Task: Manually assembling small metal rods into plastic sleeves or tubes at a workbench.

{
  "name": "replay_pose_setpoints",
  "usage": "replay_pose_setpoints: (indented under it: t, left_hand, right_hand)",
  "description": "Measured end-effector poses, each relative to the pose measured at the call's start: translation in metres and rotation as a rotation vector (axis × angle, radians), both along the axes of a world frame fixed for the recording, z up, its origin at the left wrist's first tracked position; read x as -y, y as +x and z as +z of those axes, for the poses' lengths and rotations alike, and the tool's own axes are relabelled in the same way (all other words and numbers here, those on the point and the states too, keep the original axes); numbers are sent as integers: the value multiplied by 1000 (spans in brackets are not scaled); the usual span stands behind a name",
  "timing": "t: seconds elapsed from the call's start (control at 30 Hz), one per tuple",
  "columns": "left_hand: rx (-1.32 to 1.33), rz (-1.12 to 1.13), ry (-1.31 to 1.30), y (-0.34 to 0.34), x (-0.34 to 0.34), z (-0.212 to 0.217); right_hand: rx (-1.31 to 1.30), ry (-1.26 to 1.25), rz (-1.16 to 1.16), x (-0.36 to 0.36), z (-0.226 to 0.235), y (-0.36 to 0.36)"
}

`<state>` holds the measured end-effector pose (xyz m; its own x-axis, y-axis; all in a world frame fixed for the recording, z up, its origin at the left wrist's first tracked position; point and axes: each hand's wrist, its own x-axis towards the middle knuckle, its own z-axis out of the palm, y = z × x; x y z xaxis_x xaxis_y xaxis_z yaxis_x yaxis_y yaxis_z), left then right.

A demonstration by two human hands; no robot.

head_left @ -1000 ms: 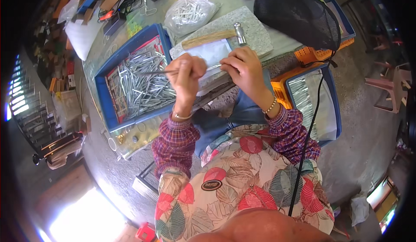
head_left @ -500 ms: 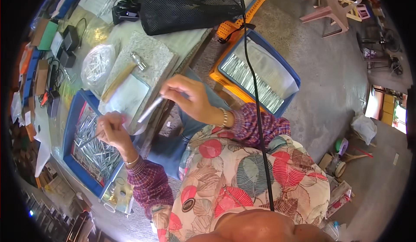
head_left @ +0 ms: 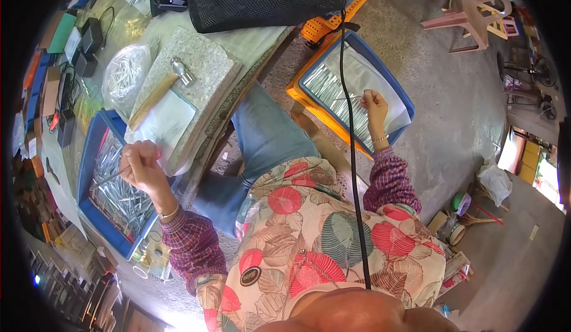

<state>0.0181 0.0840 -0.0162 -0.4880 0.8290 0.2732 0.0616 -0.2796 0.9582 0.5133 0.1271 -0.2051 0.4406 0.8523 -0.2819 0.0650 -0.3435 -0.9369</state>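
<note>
My left hand [head_left: 143, 167] is closed on a thin metal rod [head_left: 106, 181] that points down to the left. Beneath it, a blue tray [head_left: 85, 168] holds a jumbled heap of slim metal rods [head_left: 122, 198]. Out to the right, my right hand [head_left: 375, 106] pinches what looks like a slim metal piece [head_left: 352, 98]. That hand is above a second blue tray [head_left: 395, 88], where similar silver pieces [head_left: 326, 88] lie in rows beside a whitish sheet [head_left: 389, 85]. Whether the pinched piece touches the rows, I cannot tell.
On the workbench, a stone slab [head_left: 208, 58] carries a hammer [head_left: 157, 97] and a small pale plate [head_left: 172, 118]. A plastic bag of rods [head_left: 126, 73] sits beside it. A black mesh bag [head_left: 262, 2] lies behind; a black cable [head_left: 351, 153] crosses the view.
My right hand has swung from beside the slab to the right-hand tray, carrying the slim piece. My left hand stays over the left tray with its rod. The view has shifted slightly.
</note>
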Motion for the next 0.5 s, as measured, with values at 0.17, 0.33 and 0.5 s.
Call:
replay_pose_setpoints:
  t: [0.17,0.33,0.5]
  left_hand:
    - [61,2,17,-1,-1,1]
    - [43,-16,-17,2,-3,3]
    - [49,-20,17,6,1,-2]
  right_hand:
    - [249,-227,179,-11,-54,15]
    - [326,-190,186,-10,-91,4]
    - [149,-280,164,-8,-98,9]
